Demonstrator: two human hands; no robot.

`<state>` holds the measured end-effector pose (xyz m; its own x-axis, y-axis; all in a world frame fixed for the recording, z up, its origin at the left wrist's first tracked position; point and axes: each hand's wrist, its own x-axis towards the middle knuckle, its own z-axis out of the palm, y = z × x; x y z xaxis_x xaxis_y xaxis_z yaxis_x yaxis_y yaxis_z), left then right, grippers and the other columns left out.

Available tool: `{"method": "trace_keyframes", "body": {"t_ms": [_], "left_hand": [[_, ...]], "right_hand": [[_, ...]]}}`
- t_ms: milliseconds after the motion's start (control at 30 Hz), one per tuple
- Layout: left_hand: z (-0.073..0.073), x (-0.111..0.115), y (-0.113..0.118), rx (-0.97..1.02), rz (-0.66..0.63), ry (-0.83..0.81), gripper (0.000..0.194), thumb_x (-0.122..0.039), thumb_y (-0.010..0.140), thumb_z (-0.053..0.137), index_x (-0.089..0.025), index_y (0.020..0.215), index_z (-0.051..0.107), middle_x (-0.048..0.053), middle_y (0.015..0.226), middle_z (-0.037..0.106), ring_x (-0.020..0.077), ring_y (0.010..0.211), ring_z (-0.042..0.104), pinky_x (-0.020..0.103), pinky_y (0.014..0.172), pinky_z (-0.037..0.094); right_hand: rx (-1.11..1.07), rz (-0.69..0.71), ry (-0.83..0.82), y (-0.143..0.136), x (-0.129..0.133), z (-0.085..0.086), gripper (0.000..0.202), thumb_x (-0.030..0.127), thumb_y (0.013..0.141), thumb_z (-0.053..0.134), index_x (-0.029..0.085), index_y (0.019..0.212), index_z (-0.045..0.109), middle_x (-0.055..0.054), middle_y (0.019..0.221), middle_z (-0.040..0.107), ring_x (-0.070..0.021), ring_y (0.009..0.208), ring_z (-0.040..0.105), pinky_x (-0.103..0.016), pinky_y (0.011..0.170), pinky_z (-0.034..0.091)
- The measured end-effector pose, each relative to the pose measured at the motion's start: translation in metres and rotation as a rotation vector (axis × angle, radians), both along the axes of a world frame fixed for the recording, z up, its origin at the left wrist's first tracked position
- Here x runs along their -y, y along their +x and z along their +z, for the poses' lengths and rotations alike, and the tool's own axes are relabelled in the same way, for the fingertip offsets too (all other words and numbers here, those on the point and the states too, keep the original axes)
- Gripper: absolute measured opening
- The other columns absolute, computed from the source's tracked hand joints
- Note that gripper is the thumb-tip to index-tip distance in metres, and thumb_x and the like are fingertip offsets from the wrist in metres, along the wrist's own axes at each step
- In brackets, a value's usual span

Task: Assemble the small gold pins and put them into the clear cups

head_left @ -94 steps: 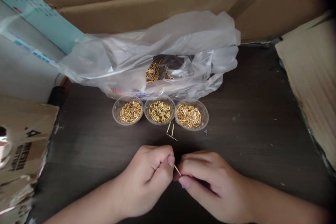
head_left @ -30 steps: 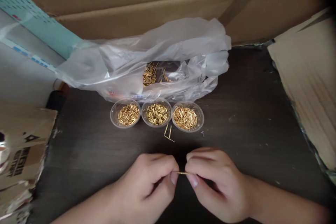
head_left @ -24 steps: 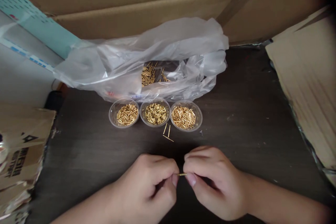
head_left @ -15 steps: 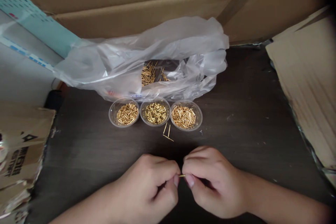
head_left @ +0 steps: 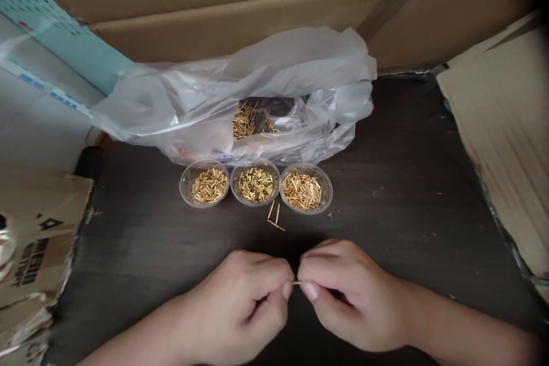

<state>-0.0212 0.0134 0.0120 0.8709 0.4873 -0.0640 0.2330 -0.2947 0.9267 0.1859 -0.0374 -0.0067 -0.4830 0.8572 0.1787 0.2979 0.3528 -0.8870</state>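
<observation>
My left hand (head_left: pixel 253 303) and my right hand (head_left: pixel 351 294) face each other low in the head view, each closed in a pinch. Between their fingertips runs a thin gold metal pin (head_left: pixel 297 283), its two ends hidden in the fingers. Beyond the hands lie three loose gold pins (head_left: pixel 277 225) on the dark table. Three clear round cups stand in a row behind them: the left cup (head_left: pixel 183 187), the middle cup (head_left: pixel 234 186) and the right cup (head_left: pixel 328 191). All hold many small gold metal pieces.
A crumpled translucent plastic bag (head_left: pixel 193 103) lies behind the cups, with long gold pins (head_left: pixel 243 121) showing in its opening. Cardboard (head_left: pixel 240 6) stands at the back. More cardboard borders the left (head_left: pixel 64 206) and right (head_left: pixel 501 143). A small grey scrap (head_left: pixel 330 216) lies right of the pins.
Both hands keep their pinch on the gold pin, with hardly any movement. The whole view has shifted very slightly.
</observation>
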Motion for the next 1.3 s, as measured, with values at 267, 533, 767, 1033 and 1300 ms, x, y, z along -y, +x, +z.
{"method": "trace_keyframes", "body": {"t_ms": [267,533,767,1033,1300], "left_hand": [[0.003,0.002,0.000,0.036,0.043,-0.041,0.022,-0.013,0.093,0.045,-0.019,0.074,0.036,-0.005,0.063,0.038,0.0087,0.055,0.036,0.022,0.054,0.029],[-0.006,-0.002,-0.007,0.071,0.115,-0.053,0.030,-0.039,0.100,0.049,-0.015,0.085,0.059,0.000,0.066,0.052,0.0099,0.057,0.044,0.022,0.055,0.035],[-0.009,-0.002,-0.004,0.063,0.119,-0.085,0.025,-0.031,0.095,0.051,-0.016,0.075,0.052,-0.001,0.059,0.047,0.0083,0.052,0.040,0.020,0.051,0.030],[-0.007,0.002,-0.002,0.025,0.117,-0.068,0.022,-0.028,0.091,0.052,-0.017,0.073,0.049,-0.003,0.059,0.043,0.0086,0.053,0.037,0.021,0.053,0.028],[-0.008,0.002,-0.002,0.020,0.127,-0.082,0.020,-0.027,0.089,0.055,-0.017,0.073,0.050,-0.004,0.059,0.042,0.0087,0.053,0.036,0.022,0.054,0.028]], "right_hand": [[0.057,-0.139,0.115,-0.008,0.005,0.006,0.024,0.013,0.096,0.042,0.019,0.073,0.048,0.005,0.063,0.048,-0.0083,0.056,0.046,-0.024,0.059,0.038],[0.123,-0.412,0.260,0.009,-0.001,0.040,0.017,0.010,0.096,0.048,0.025,0.096,0.058,0.004,0.072,0.061,-0.0091,0.059,0.058,-0.020,0.054,0.044],[0.231,-0.416,0.246,0.021,-0.049,0.070,0.017,0.019,0.101,0.049,0.023,0.095,0.064,0.002,0.083,0.065,-0.0104,0.072,0.062,-0.023,0.066,0.047],[0.650,-0.341,0.331,-0.003,-0.157,0.074,0.021,0.022,0.098,0.051,0.021,0.099,0.072,-0.006,0.099,0.073,-0.0202,0.092,0.065,-0.032,0.077,0.047],[0.756,-0.336,0.360,-0.015,-0.181,0.072,0.036,0.012,0.093,0.052,0.016,0.126,0.064,-0.014,0.112,0.069,-0.0243,0.099,0.063,-0.034,0.080,0.046]]}}
